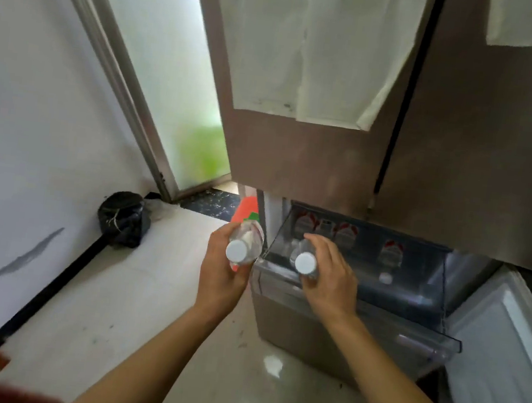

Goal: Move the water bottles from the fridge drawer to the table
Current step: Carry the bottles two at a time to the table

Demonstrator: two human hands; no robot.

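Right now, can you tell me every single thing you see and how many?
Clear plastic water bottles with white caps: two, clear, one held in each hand.
Red-labelled water bottles: at least three, clear, standing at the drawer's back.
Clear plastic fridge drawer: one, see-through, pulled open under the doors.
Brown fridge doors: two, brown, above drawer.
White cloths: two, white, hanging on doors.
Black bag: one, black, floor by wall.
Left hand: one, grip round a bottle.
Right hand: one, grip round a bottle.
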